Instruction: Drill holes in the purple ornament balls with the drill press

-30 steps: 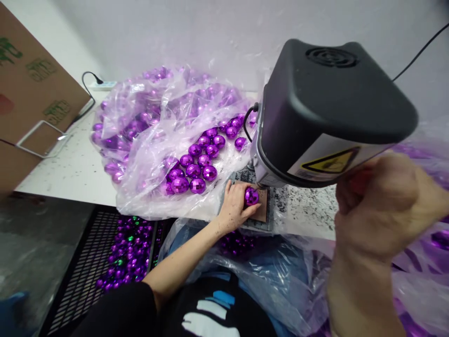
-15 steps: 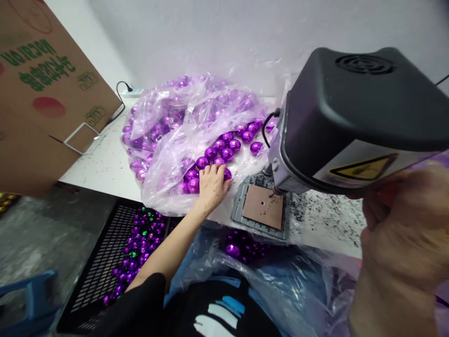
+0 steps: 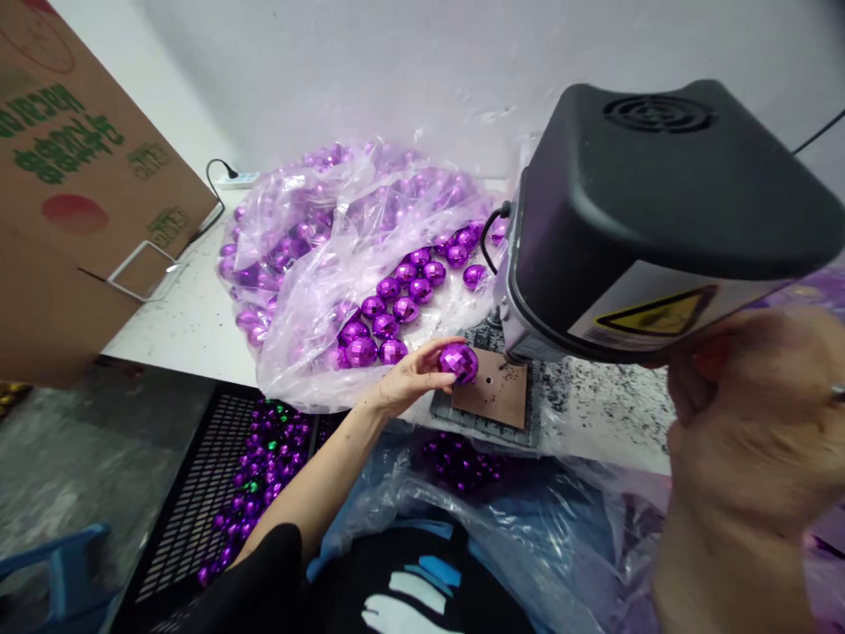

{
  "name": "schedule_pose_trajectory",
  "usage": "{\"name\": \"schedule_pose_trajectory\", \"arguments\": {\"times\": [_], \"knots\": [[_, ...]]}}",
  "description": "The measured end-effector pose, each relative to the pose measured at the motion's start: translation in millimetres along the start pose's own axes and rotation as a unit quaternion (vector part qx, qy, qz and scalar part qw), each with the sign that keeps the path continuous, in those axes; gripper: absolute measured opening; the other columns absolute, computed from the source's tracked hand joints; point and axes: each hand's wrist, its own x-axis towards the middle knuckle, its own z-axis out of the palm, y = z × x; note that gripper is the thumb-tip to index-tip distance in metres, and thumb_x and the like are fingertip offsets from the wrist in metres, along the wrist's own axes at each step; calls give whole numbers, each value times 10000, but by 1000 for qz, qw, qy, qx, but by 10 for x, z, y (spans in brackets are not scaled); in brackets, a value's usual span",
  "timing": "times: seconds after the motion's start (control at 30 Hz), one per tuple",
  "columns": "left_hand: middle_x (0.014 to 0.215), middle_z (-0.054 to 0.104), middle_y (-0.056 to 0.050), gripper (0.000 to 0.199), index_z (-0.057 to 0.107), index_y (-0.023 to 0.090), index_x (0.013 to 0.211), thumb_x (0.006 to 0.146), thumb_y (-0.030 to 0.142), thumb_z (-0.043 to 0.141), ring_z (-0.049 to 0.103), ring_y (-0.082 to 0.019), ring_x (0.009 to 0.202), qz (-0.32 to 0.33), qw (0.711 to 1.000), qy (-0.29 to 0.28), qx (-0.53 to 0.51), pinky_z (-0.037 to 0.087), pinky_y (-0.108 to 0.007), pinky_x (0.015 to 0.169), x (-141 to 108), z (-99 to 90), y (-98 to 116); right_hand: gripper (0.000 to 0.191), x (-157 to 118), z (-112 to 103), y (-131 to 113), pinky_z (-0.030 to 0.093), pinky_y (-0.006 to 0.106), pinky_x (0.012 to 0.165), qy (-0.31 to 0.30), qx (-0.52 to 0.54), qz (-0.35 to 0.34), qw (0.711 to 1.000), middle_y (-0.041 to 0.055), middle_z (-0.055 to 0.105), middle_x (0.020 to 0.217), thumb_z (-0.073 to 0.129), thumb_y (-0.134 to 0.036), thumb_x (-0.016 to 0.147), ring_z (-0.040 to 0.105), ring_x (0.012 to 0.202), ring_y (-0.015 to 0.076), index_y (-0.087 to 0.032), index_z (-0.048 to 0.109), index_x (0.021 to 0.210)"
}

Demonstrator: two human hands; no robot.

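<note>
My left hand [image 3: 415, 379] pinches a shiny purple faceted ball [image 3: 459, 363] between thumb and fingers, just over the left side of a brown square board [image 3: 485, 401] with a small hole. That board lies on the grey metal base [image 3: 534, 431] of a small bench drill press [image 3: 660, 220] with a black housing. My right hand [image 3: 759, 414] is closed below the housing at the right, around the drill press handle; a bit of red shows at its fingers, and most of the handle is hidden. More purple balls [image 3: 406, 308] lie loose left of the base.
A clear plastic bag [image 3: 330, 264] full of purple balls spreads over the white table [image 3: 191, 326]. Black shavings lie around the base. A cardboard box [image 3: 85, 194] stands at left; a black crate [image 3: 191, 493] with small purple and green balls sits below. Plastic sheeting [image 3: 528, 528] covers my lap.
My left hand has lifted a purple ball off the pile and brought it right, to the board's edge. A purple ball in the lap plastic no longer shows. My right hand stays at the handle.
</note>
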Motion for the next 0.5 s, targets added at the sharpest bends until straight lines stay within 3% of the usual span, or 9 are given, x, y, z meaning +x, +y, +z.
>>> {"name": "schedule_pose_trajectory", "arguments": {"times": [0.13, 0.23, 0.33, 0.5], "knots": [[1198, 671, -99, 548, 582, 227, 1294, 793, 400, 724, 672, -230, 1002, 9, 1000, 21, -20, 580, -334, 769, 51, 179, -181, 394, 4, -20, 9, 241, 236, 407, -13, -4, -1, 1000, -30, 435, 491, 531, -452, 882, 386, 424, 47, -142, 578, 644], [1214, 656, -85, 560, 557, 209, 1273, 776, 375, 754, 642, -234, 1092, 47, 992, 82, 79, 530, -396, 957, 106, 326, -304, 414, 10, -45, 7, 265, 231, 427, -35, 4, 8, 999, -30, 432, 497, 528, -466, 889, 415, 445, 49, -135, 575, 645], [1229, 647, -80, 533, 545, 208, 1253, 790, 366, 756, 626, -238, 1132, 92, 970, 115, 196, 483, -428, 1032, 163, 446, -393, 440, 10, -55, -14, 267, 229, 448, -40, 5, 17, 999, -26, 449, 515, 525, -487, 889, 412, 457, 43, -131, 560, 632], [1240, 625, -114, 552, 501, 190, 1275, 812, 350, 755, 594, -260, 1176, 186, 910, 131, 346, 467, -439, 1032, 226, 548, -490, 414, 5, -52, -35, 253, 222, 464, -40, -5, 23, 999, -19, 479, 534, 522, -439, 896, 402, 467, 35, -124, 557, 630]]}}
